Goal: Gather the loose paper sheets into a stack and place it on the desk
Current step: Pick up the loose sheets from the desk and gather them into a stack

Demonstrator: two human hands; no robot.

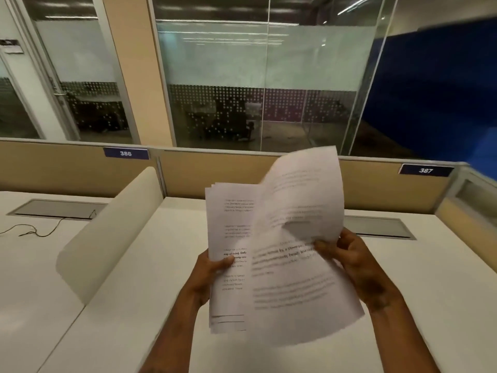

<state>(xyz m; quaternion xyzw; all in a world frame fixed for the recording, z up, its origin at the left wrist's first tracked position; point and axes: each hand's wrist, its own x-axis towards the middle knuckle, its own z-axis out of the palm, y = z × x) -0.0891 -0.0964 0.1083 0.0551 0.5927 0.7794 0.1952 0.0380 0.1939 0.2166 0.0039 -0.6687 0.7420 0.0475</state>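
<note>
1. Left hand (212,267) at lower centre of frame grips a stack of papers (228,254) by its left edge, thumb pressed on the printed front, fingers hidden behind
2. Stack is held upright in the air above the desk (150,265), not touching it; several sheet edges show fanned at its top left corner
3. Right hand (360,267) at lower right of centre pinches a single sheet (301,238) along its right edge, thumb on the front, fingers curled behind
4. Single sheet is blurred, bent and tilted, overlapping the right half of the stack in front of it; printed text on it is unreadable
5. Desk is white; a grey cable hatch (379,227) sits just behind the right hand
6. A rounded cream divider (113,227) stands left of the hands
7. Tan partition behind carries number tags 386 (125,153) at upper left and 387 (425,170) at right
8. A thin cable (40,230) lies on the neighbouring desk at far left
</note>
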